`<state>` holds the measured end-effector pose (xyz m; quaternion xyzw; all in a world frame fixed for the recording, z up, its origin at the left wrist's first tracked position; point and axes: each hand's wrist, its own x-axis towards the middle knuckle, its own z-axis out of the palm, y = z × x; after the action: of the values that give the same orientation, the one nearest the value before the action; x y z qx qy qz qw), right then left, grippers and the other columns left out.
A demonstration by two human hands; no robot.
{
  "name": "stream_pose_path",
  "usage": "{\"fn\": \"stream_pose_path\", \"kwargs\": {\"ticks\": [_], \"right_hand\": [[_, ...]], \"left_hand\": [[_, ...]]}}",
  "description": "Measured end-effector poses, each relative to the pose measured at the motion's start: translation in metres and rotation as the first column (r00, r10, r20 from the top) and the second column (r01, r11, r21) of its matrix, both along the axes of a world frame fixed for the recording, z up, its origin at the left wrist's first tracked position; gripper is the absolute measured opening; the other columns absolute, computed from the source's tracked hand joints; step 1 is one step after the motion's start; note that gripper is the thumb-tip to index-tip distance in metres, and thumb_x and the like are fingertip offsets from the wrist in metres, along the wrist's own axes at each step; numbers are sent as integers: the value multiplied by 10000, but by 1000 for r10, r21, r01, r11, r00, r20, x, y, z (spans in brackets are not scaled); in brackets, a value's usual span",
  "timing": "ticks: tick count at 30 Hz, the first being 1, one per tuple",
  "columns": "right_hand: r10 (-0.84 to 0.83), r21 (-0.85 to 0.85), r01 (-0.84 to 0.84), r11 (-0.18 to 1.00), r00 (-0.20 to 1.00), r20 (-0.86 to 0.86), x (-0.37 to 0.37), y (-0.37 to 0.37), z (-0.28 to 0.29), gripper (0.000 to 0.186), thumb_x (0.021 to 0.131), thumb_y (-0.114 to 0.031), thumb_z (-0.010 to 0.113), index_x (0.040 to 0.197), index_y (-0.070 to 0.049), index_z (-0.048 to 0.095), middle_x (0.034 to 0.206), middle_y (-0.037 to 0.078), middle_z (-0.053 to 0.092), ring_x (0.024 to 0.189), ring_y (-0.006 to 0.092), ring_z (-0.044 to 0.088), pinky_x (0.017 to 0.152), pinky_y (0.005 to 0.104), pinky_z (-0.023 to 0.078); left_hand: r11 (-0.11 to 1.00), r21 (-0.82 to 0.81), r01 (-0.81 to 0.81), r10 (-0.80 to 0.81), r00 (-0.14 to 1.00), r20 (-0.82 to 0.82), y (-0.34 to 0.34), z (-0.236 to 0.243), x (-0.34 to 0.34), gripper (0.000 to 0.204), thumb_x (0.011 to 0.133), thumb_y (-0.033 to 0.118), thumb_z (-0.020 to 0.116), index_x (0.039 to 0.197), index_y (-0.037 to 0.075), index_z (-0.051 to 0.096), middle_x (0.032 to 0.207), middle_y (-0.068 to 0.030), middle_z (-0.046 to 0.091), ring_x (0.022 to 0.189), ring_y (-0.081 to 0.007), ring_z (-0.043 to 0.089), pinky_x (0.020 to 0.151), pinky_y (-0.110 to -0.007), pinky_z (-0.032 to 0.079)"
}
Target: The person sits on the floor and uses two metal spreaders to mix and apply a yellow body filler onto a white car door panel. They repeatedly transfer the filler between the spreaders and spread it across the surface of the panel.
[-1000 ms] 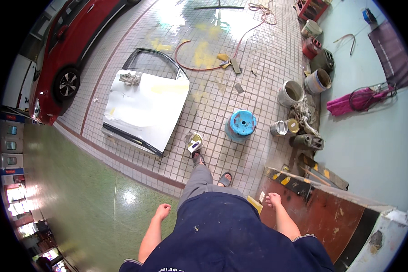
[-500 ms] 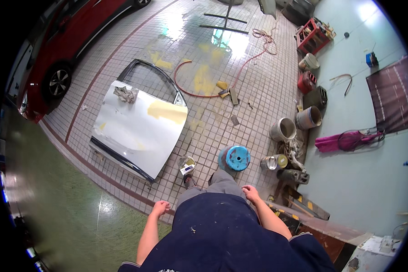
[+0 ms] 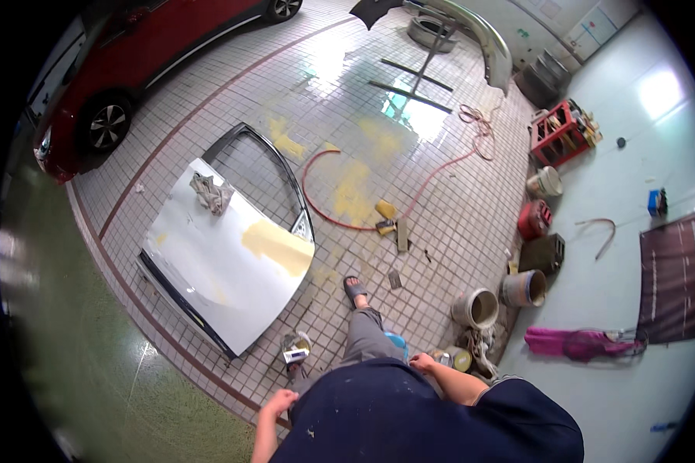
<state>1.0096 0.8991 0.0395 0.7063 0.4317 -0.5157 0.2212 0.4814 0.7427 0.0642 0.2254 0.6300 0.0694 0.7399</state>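
Observation:
My left hand hangs by my dark shirt, fingers loosely curled with nothing visible in them. My right hand is similarly curled at my other side, near a blue stool mostly hidden behind my leg. A detached white car door lies on the tiles ahead-left, with a cream patch and a crumpled grey rag on it. A small tin sits by my rear foot. My other sandalled foot is forward. Yellow pads and a block lie beside a red hose.
A red car stands left. Buckets, jerrycans and a red trolley line the right wall. A bumper, metal stand and tyres are at the back.
I have stepped forward and the view has tilted toward the far wall, revealing the bumper and tyres. The blue stool has slipped behind my leg. Both hands stay low at my sides.

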Motion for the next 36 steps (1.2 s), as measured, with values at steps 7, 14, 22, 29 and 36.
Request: {"fn": "stream_pose_path", "kwargs": {"ticks": [7, 14, 22, 29, 36], "right_hand": [[267, 257, -243, 935, 961, -66, 14, 256, -114, 308, 856, -282, 617, 1033, -72, 757, 872, 96, 762, 812, 228, 734, 766, 382, 580], [308, 67, -309, 949, 951, 21, 37, 330, -313, 289, 813, -240, 679, 1014, -43, 745, 816, 86, 747, 694, 182, 709, 667, 354, 572], [235, 23, -264, 964, 894, 382, 90, 295, -565, 546, 727, -314, 801, 1183, -34, 694, 1020, 176, 733, 963, 295, 700, 849, 390, 560], [301, 308, -409, 859, 890, 343, -27, 194, -712, 850, 638, -461, 906, 1312, -55, 584, 1141, 185, 694, 1114, 330, 647, 948, 445, 526], [454, 382, -520, 764, 854, 253, -112, 193, -764, 874, 628, -457, 916, 1317, -53, 562, 1161, 193, 681, 1131, 341, 635, 961, 453, 518]], "left_hand": [[970, -241, -42, 188, 756, 627, 92, 116, 101, 152, 1011, 139, 586, 1018, 27, 688, 912, 61, 673, 851, -43, 595, 769, -253, 477], [951, -309, -23, 234, 708, 667, 140, 46, 201, 107, 913, 112, 622, 982, 46, 670, 897, 17, 643, 848, -124, 594, 752, -297, 466], [895, 406, -182, 61, 954, 294, 224, -194, 226, 142, 800, 80, 664, 941, 69, 649, 879, -34, 610, 845, -216, 593, 733, -347, 455], [770, 602, 209, -155, 978, -141, 264, -342, 207, 180, 792, 142, 696, 934, 78, 606, 894, -66, 564, 882, -258, 573, 748, -378, 455], [803, 252, 540, -363, 778, -512, 217, -372, 192, 264, 840, 286, 710, 960, 72, 612, 932, -67, 582, 937, -237, 578, 818, -375, 461]]}}
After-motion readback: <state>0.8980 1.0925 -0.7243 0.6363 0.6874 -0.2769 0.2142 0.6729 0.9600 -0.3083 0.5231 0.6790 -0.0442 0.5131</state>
